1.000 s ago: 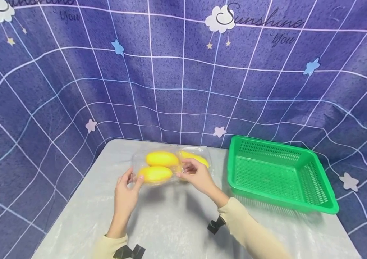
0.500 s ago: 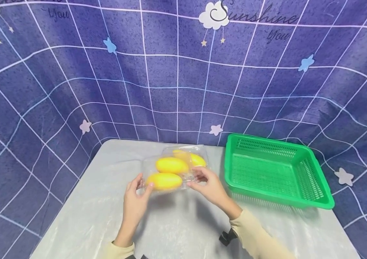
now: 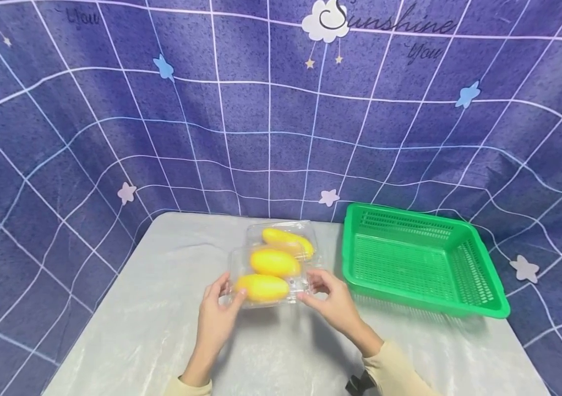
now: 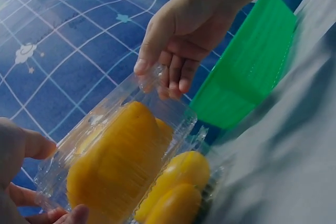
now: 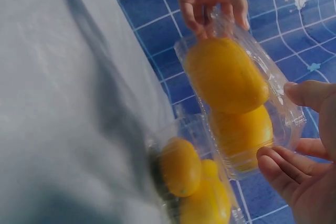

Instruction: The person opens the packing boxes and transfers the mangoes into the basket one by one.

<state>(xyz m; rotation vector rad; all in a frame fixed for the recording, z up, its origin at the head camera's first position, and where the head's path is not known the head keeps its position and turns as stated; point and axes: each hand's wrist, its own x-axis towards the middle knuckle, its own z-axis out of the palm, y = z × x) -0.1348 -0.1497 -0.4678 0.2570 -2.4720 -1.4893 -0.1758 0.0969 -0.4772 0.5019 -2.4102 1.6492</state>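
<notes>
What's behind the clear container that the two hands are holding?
In the head view, a second clear container sits behind it on the table, with yellow fruit inside. Its near edge is hidden by the held container and that one's fruit.

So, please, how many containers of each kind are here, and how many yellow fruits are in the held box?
Clear plastic boxes: 2
Green plastic basket: 1
Oval yellow fruits in the held box: 2
Total: 5

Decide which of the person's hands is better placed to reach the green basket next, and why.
Probably the right hand: it grips the clear container on the side nearer the green basket, while the left hand grips the opposite side.
</notes>
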